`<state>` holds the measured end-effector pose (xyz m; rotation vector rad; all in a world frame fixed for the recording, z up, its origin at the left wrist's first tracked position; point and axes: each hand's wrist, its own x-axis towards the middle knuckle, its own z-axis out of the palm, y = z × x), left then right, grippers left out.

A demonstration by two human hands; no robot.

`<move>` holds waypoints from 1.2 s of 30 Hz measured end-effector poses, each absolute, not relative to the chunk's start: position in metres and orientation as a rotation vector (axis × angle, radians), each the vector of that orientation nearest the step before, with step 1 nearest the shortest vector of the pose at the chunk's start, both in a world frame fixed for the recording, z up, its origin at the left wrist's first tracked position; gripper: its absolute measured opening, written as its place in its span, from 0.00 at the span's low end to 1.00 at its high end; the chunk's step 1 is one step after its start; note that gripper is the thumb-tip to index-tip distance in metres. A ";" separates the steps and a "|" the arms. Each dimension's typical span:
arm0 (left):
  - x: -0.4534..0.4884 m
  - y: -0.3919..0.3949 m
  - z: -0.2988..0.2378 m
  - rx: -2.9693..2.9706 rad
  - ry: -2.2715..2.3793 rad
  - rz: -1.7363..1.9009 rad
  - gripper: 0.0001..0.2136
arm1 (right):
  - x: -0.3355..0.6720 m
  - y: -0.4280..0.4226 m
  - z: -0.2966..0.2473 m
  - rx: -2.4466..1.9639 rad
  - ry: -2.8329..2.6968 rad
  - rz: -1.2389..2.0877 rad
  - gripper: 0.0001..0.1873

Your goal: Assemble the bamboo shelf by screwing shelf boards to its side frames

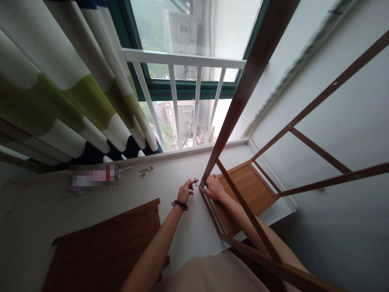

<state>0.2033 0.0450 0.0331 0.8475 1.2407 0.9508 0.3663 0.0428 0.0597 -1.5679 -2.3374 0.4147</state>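
My left hand (184, 192) is at a small L-shaped hex key (195, 183), its index finger stretched against the key and its other fingers curled. One end of the key meets the lower end of a brown wooden post (226, 134). This post belongs to a slatted wooden rack frame (243, 194) that leans across the right side of my view. My right hand (214, 188) is closed around the bottom corner of the frame, beside the key. Part of its grip is hidden behind the wood. A lighter wooden panel (255, 184) sits within the frame, under my right forearm.
Several small bolts (146, 172) lie on the white ledge (170, 164). A blurred package (92, 178) rests left of them, and a dark wooden panel (106, 247) lies at the lower left. White window bars (185, 61) and a curtain (75, 81) rise behind; a wall (343, 101) bounds the right.
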 end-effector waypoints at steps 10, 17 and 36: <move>0.209 0.028 0.020 0.929 1.339 0.813 0.33 | 0.366 0.042 0.062 -1.576 -2.344 0.355 0.09; 0.206 0.040 0.025 0.881 1.346 0.902 0.31 | 0.366 0.043 0.062 -1.557 -2.343 0.414 0.10; 0.211 0.036 0.030 0.712 1.363 0.698 0.18 | 0.367 0.043 0.062 -1.568 -2.333 0.401 0.07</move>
